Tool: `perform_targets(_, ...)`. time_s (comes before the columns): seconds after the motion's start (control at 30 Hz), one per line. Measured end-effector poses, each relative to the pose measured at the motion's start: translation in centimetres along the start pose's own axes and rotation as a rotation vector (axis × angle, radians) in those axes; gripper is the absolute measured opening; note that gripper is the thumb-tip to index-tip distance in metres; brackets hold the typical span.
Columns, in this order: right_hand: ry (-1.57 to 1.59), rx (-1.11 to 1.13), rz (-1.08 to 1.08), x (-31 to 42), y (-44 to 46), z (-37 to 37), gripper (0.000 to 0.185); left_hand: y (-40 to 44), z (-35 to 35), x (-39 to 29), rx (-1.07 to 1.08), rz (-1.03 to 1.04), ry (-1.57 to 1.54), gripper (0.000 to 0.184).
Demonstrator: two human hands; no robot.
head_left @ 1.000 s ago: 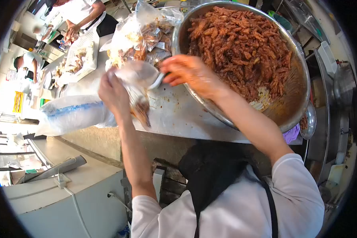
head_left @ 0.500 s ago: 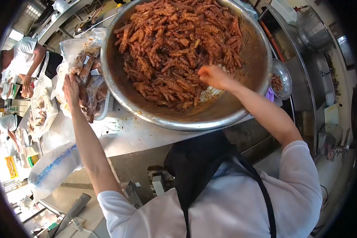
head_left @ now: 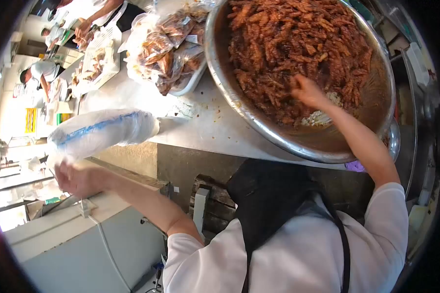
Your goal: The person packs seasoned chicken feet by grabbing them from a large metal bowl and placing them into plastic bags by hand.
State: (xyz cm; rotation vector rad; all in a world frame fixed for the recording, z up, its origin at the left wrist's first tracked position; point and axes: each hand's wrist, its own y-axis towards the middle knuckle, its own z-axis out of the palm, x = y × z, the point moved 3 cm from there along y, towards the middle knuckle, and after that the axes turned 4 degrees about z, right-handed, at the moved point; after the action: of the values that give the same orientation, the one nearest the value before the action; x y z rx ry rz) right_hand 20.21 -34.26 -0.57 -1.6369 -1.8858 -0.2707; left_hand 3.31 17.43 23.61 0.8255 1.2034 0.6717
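Observation:
A big metal bowl (head_left: 259, 128) holds a heap of glossy, red-brown sauced chicken feet (head_left: 288, 44). My right hand (head_left: 310, 93) is inside it, low over the heap, with its fingers curled at the chicken feet; anything in them is hidden. Beside that hand, a pale patch (head_left: 322, 116) shows at the bottom of the heap. My left hand (head_left: 78, 178) is out past the table edge, a little blurred, with its fingers apart and nothing seen in them. Just above it lies a long roll of clear plastic bags (head_left: 102, 129) with a blue stripe.
Bagged brown meat (head_left: 168, 46) sits in a white tub (head_left: 190, 83) left of the bowl. Farther left stands a white basket (head_left: 110, 61) of food pieces. Several co-workers are at the far left. A pale counter (head_left: 98, 234) runs below my left arm.
My left hand has left the bagged meat and swung down and left past the plastic roll. My right hand stays in the bowl, lower in the heap. The view has turned left.

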Motion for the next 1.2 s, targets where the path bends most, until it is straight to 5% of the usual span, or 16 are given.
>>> perform_targets(0.03,0.08,-0.027,0.059,-0.8,-0.2,-1.3,0.046,0.7,-1.3,-1.3,-0.1,0.032,0.148,0.043)
perform_targets(0.1,0.489,0.367,0.16,-0.5,-1.1,-4.3,0.044,2.8,-3.5,4.2,0.26,0.216,0.553,0.059)
perform_targets(0.13,0.824,0.406,0.262,-0.6,-2.3,-4.8,0.041,2.2,-3.0,4.7,0.41,-0.064,0.292,0.071)
perform_targets(0.17,0.985,0.491,0.285,-1.3,-2.9,-5.3,0.039,2.5,-2.8,5.0,0.416,0.162,0.349,0.062)
perform_targets(0.23,1.308,0.661,0.333,-2.3,-4.1,-6.2,0.033,3.4,-2.8,4.6,0.518,-0.072,0.548,0.043)
perform_targets(0.27,1.335,0.714,0.392,-2.1,-4.6,-6.8,0.031,4.2,-3.2,4.3,0.551,0.035,0.646,0.04)
perform_targets(0.37,0.945,0.671,0.338,-1.2,-6.0,-6.8,0.037,8.3,-3.6,6.2,0.54,0.5,0.832,0.047)
perform_targets(0.5,0.305,0.598,0.391,-6.0,-6.2,-5.4,0.028,13.7,-4.6,12.4,0.658,-0.114,0.671,0.046)
perform_targets(0.57,0.348,0.528,0.378,-11.9,-4.5,-4.9,0.013,13.3,-4.6,12.4,0.693,-0.1,0.651,0.046)
perform_targets(0.6,0.23,0.475,0.621,-6.7,-6.3,-8.6,0.01,12.7,-4.6,11.7,0.691,-0.08,0.64,0.046)
perform_targets(0.67,-0.167,0.26,0.378,-10.5,-4.3,-8.2,0.025,12.5,-5.8,9.7,0.662,-0.052,0.627,0.047)
perform_targets(0.83,-0.19,0.206,0.159,-7.2,-4.3,-6.4,0.024,9.0,-5.8,9.9,0.677,-0.217,0.495,0.047)
perform_targets(0.97,-0.258,-0.108,0.048,-4.9,-2.4,-4.9,0.024,1.3,-2.6,13.7,0.887,-0.584,0.354,0.048)
perform_targets(1.07,-0.048,0.128,0.11,-2.9,-2.2,-3.4,0.027,-7.7,1.3,15.1,1.1,-0.926,0.268,0.049)
perform_targets(1.13,-0.212,0.101,-0.105,-2.3,-1.9,-1.4,0.028,-15.8,4.2,14.9,1.254,-1.157,0.275,0.05)
perform_targets(1.2,-0.369,0.212,-0.167,-2.2,-1.7,1.1,0.028,-22.6,5.8,10.2,1.284,-1.021,0.242,0.053)
